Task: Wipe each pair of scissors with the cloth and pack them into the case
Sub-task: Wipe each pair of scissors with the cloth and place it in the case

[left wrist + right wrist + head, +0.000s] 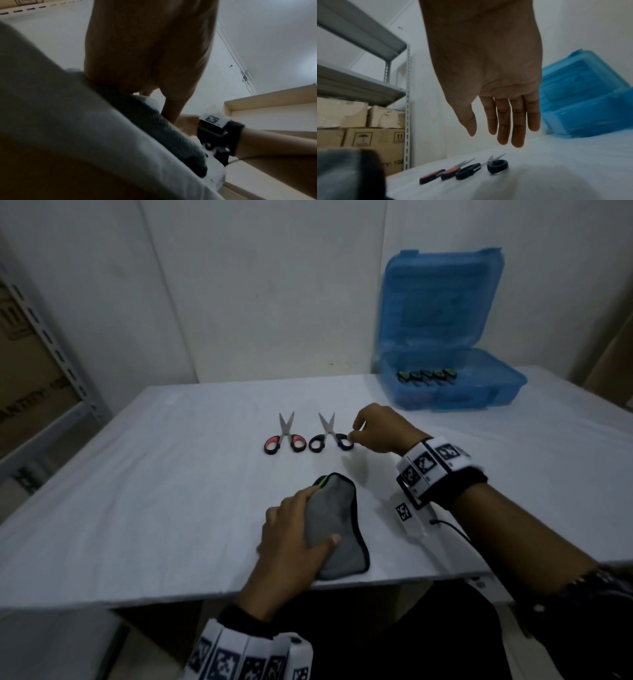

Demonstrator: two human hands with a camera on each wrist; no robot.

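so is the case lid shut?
No: in the head view the blue case sits on the table with its lid raised upright, and the base is open to view.

Wore white wristbands (432,461) printed with black square fiducial markers on both wrists, each backed by a black strap (466,486) round the forearm. Carried a white camera module (411,518) under the right wrist, tagged with one more marker, with a thin black cable (452,529) running back along the arm. Had a dark beaded bracelet (589,578) further up the right forearm, bare hands, dark trousers (394,635).
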